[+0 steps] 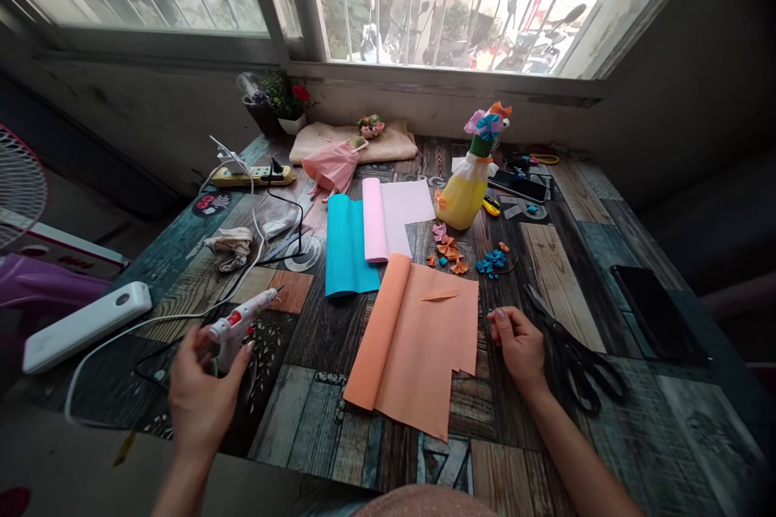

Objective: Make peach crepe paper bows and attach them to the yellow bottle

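Note:
My left hand is closed around the handle of a white glue gun, whose nozzle points up and right over the table. My right hand rests near the right edge of an orange paper sheet, its fingers curled in a pinch on something too small to make out. A thin orange paper strip lies on that sheet. Black scissors lie just right of my right hand.
Blue paper and a pink paper roll lie behind the orange sheet. A yellow bottle figure, small paper bows, a pink-dressed doll, power strips, a phone and cables crowd the table.

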The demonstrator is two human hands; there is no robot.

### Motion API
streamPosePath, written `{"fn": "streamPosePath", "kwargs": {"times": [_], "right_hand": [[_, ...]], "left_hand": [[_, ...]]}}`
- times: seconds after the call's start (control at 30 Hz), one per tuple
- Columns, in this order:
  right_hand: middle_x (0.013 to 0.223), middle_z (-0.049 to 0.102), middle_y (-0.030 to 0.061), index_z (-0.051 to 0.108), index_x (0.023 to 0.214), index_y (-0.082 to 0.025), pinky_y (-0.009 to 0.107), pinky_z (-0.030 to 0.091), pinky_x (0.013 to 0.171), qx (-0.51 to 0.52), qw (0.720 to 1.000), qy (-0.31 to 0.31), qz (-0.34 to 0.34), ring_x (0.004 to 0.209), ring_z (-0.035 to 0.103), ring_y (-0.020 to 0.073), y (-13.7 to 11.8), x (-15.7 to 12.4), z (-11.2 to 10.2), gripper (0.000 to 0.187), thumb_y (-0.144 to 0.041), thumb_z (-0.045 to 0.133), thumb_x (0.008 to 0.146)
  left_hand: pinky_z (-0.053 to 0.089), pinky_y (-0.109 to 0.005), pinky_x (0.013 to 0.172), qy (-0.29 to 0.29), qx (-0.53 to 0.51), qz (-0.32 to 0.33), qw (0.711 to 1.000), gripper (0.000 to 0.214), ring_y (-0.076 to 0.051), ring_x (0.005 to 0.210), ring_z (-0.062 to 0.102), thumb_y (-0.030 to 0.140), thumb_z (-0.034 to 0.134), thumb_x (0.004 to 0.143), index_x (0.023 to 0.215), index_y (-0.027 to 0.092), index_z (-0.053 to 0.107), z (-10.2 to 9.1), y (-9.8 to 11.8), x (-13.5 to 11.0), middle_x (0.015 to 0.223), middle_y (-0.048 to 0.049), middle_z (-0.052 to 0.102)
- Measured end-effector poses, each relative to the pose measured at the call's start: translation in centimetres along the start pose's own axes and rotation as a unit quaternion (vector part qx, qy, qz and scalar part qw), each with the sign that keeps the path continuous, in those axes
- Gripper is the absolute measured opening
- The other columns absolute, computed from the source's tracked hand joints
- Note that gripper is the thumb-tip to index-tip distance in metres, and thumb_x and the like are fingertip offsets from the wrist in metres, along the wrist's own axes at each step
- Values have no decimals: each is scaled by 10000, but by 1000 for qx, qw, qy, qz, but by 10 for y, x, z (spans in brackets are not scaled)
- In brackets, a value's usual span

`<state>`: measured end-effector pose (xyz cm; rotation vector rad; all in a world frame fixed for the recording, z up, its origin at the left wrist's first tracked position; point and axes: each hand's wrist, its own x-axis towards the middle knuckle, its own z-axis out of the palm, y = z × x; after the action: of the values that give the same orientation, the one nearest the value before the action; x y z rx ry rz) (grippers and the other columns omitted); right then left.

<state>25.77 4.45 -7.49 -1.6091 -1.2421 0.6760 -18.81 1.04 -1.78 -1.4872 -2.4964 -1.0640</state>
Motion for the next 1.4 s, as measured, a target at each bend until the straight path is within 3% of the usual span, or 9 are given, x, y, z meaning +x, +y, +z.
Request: {"fn": "streamPosePath", "kwargs": {"times": [0.07,0.13,0.2,0.3,0.57,0.87,1.13,1.27,1.4], "right_hand": [[520,468,-44,605,765,-173,224,361,459,-1,1000,2,3,459,445,116,0,-1,0,356,-486,516,910],[519,470,-45,606,765,-173,221,357,454,-2,1000,3,3,453,437,113,0,-1,-1,355,-486,519,909],[520,472,-45,608,769,-173,220,355,451,0,1000,1,1,453,436,112,0,-1,-1,352,-484,520,909],[522,472,-46,611,776,-174,220,355,450,5,1000,-2,0,457,436,114,0,-1,-2,348,-482,520,911],[532,488,-40,613,785,-173,227,369,460,15,1000,6,12,466,455,120,4,-3,-2,349,-487,523,908],[534,484,-39,617,774,-172,224,376,468,3,1000,-1,6,471,454,116,3,-3,-2,340,-467,524,914],[528,484,-41,615,775,-173,224,376,464,7,1000,-2,4,468,454,116,2,-1,-1,330,-456,523,917],[536,487,-37,617,779,-172,229,377,468,10,1000,-1,8,476,457,119,4,-2,-1,331,-459,524,916],[536,489,-37,616,786,-172,233,378,469,11,1000,-4,13,476,462,123,4,-3,-2,327,-460,527,914]], "left_hand": [[519,-431,842,122,-3,22,992,707,-346,1111,561,438,717,713,1316,143,497,-10,19,-17,1235,-166,568],[506,-423,835,148,-2,86,985,527,-319,1032,578,367,733,730,1178,135,582,-13,40,-33,1073,-143,620],[486,-373,844,55,-46,153,986,164,-228,856,616,292,644,834,948,174,641,-7,59,-44,902,-75,644],[469,-284,690,-79,-93,174,977,164,-176,724,608,303,542,910,850,193,648,22,82,-43,799,-37,644],[315,-279,543,-173,95,77,977,242,-212,694,593,420,545,884,793,196,562,91,105,-18,823,-50,625],[301,-269,562,-122,-33,54,991,354,-145,540,419,304,364,947,603,226,328,59,82,-27,566,29,403],[315,-256,520,-106,-217,-17,970,410,-121,498,369,373,352,971,591,221,353,17,82,-39,545,48,360],[351,-254,532,-212,-166,56,961,398,-123,505,446,370,416,951,595,201,475,20,85,-40,555,28,450],[486,-274,709,-306,-154,139,929,288,-176,778,615,299,409,945,966,192,675,45,86,-44,862,-58,632]]}}
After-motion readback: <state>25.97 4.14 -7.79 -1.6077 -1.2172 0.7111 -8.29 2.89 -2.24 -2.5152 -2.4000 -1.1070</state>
